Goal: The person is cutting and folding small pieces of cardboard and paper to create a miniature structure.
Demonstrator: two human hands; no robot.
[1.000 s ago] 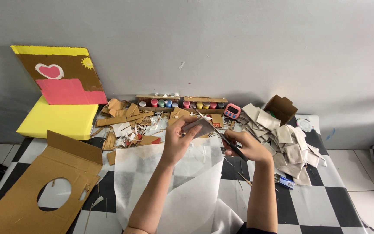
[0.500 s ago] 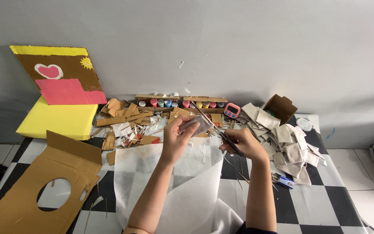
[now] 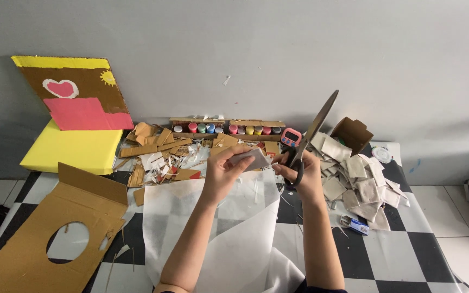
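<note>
- Both forearms reach forward from the bottom edge, roughly parallel, hands raised over the sheet (image 3: 229, 228) spread on the checkered floor (image 3: 397, 255).
- Left hand (image 3: 222, 172): wrist bent slightly right, fingers curled, pinching a small white piece (image 3: 252, 158) between thumb and fingertips. Grip closed on the piece.
- Piece sits between the two hands, long axis near level, its pointed end toward the right hand.
- Right hand (image 3: 302, 174): fingers through the dark handle loops of the scissors (image 3: 311, 133), grip closed on them.
- Scissors long axis steep, tip pointing up and to the right, away from the person, against the grey wall (image 3: 299, 54). Only one blade edge shows; how far the blades are parted I cannot tell.
- Handles sit just right of the piece; touching or not, unclear.
- Around: row of paint pots (image 3: 226, 129) by the wall, pink timer (image 3: 291, 136) beside it, cardboard scraps (image 3: 158, 149) left of centre, pale squares (image 3: 356, 179) heaped to the right, cardboard with a round hole (image 3: 50, 233) at lower left, yellow board (image 3: 71, 149) behind it.
</note>
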